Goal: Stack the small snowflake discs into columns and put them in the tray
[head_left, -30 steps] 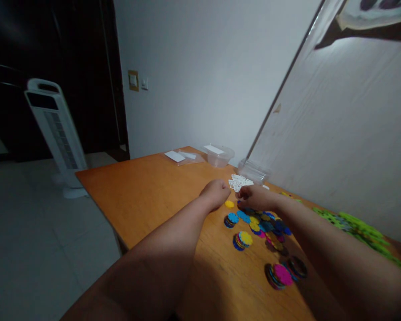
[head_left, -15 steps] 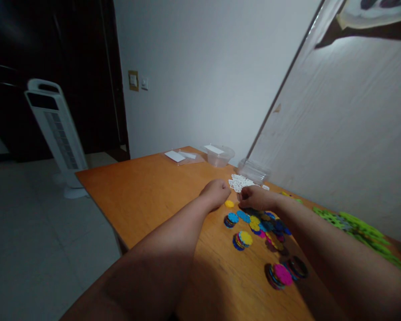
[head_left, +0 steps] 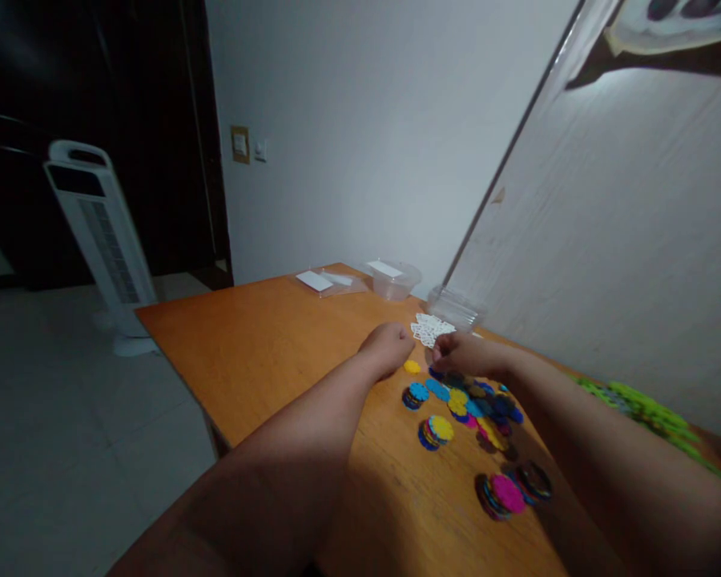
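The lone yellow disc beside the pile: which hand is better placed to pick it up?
Probably the left hand: the yellow disc lies right beside its knuckles, while the right hand sits farther off, over the mixed pile.

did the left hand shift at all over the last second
No. The left hand sits curled in the same spot, just left of the single yellow flower-shaped plastic disc on the orange wooden table.
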A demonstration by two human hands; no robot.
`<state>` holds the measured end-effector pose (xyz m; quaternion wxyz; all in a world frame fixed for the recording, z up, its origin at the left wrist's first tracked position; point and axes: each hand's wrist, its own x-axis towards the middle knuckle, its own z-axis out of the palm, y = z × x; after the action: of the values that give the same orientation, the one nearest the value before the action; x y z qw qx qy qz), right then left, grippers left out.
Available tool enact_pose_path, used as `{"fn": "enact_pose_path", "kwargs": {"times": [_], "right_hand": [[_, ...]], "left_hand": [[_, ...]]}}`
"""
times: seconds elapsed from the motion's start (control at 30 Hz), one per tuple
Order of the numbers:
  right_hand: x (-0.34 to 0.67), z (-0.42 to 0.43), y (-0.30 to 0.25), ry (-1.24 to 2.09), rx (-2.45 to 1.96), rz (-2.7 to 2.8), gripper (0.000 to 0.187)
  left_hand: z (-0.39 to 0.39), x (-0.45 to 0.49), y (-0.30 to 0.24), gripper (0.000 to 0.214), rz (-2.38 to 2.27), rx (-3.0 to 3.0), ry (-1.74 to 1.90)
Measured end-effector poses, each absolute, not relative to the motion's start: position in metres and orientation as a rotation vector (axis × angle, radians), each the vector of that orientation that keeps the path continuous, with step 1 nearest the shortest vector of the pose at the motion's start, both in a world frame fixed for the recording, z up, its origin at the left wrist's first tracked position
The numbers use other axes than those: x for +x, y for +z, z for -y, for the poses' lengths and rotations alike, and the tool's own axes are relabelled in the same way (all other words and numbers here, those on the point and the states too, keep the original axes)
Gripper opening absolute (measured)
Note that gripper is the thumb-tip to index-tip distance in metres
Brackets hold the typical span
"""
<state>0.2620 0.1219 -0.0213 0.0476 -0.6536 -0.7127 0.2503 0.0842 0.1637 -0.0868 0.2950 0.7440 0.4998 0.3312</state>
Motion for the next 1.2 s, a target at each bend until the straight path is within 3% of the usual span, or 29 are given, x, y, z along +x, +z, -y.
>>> {"fn": "enact_pose_path", "kwargs": {"times": [0.17,0.53,0.83,1.2], "right_hand": [[0.246,-0.122,-0.021,0.983,-1.911,2.052,0.007],[0.247,-0.124,-0.034,1.111,-1.873,2.004,0.012],[0.240,-0.119,-0.031,0.899,-1.737,2.213,0.026],[0.246,-0.124,-0.029,0.996,-1.849,2.046,0.012]], "left_hand": [[-0.161,0.082,-0.082,0.023,-1.335,2.025,0.848],[-0.154,0.079,-0.068,0.023,-1.416,2.098,0.744],[-0.161,0.081,-0.077,0.024,-1.410,2.149,0.763],[-0.158,0.080,-0.076,0.022,-1.403,2.106,0.750]]}}
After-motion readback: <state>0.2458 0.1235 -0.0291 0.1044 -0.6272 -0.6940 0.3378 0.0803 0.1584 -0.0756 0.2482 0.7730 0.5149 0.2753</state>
